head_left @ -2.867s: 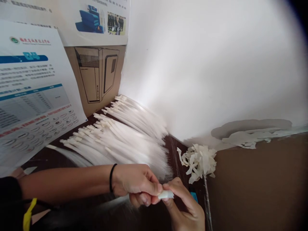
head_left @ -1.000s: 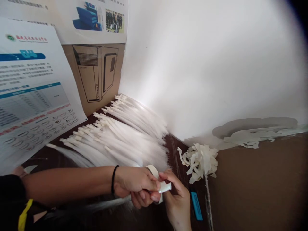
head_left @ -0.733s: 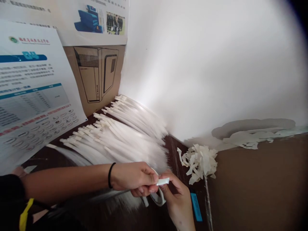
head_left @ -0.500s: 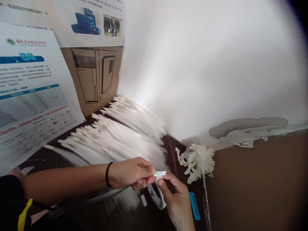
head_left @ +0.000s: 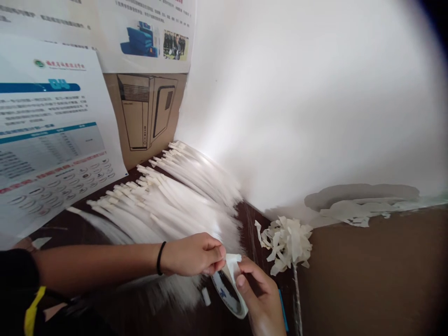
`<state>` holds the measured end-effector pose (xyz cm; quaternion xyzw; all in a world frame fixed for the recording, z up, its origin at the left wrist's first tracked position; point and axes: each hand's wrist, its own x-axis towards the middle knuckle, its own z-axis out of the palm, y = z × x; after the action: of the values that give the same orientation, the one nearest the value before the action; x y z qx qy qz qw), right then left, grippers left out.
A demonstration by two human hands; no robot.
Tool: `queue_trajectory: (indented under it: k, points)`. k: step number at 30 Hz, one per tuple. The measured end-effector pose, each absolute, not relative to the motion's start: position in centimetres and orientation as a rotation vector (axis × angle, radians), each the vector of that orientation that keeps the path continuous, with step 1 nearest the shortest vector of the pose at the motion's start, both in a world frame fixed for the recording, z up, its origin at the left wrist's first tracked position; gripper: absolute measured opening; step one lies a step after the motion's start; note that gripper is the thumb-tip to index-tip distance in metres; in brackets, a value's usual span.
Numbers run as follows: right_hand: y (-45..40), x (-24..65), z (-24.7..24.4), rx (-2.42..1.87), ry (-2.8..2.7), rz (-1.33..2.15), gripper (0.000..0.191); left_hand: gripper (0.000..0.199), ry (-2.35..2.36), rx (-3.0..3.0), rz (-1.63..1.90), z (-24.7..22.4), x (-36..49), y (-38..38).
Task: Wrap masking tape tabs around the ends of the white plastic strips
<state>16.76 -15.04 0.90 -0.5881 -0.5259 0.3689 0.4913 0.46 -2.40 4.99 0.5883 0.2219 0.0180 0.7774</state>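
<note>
My left hand [head_left: 206,254], with a black band at its wrist, is closed in a pinch at the left edge of a strip of white tape [head_left: 234,265]. The fingers and thumb of my right hand [head_left: 261,291] close on the strip's right side. Below, between the hands, the tape roll [head_left: 224,294] hangs tilted from this strip, its printed core showing. White fibre strands [head_left: 175,291] fan out beneath my left forearm; whether my left hand also holds some is hidden. A small white cylinder [head_left: 206,297] lies left of the roll.
Many white fibre bundles [head_left: 168,200] with taped ends lie in rows on the dark table. A stick topped with crumpled tape scraps [head_left: 292,245] stands right of my hands. A blue object [head_left: 283,310] is partly behind my right hand. Papered cardboard [head_left: 150,112] and a white panel [head_left: 297,102] rise behind.
The tape strip between my hands now shows broader, and the roll hangs slightly lower and further right. My right hand has shifted a little down and right. The view has tilted slightly.
</note>
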Motion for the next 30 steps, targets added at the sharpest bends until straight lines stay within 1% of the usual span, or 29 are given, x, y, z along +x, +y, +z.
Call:
queue_trajectory:
  k: [7,11,15,21,25,30]
  points:
    - [-15.0,15.6,0.9,-1.557,-1.076,0.885,0.021,0.046,0.42,1.312,0.027,4.8,0.3,-2.4]
    - [-15.1,16.2,0.3,-1.436,-1.176,0.885,0.013,0.052,0.455,1.164,0.005,4.7,0.4,-2.6]
    - [-15.2,16.6,-0.2,-1.381,-1.164,0.884,0.008,0.058,0.432,0.943,-0.074,4.7,0.5,-2.8]
    - [-15.1,15.3,0.8,-1.407,-1.001,0.924,0.016,0.059,0.403,0.886,-0.095,4.8,0.5,-2.6]
    - [-14.9,14.4,1.8,-1.407,-0.855,0.977,0.02,0.056,0.402,0.865,-0.086,4.7,0.5,-2.4]
    - [-15.0,14.8,1.2,-1.449,-0.929,0.931,0.024,0.045,0.394,0.846,-0.104,4.6,0.6,-2.3]
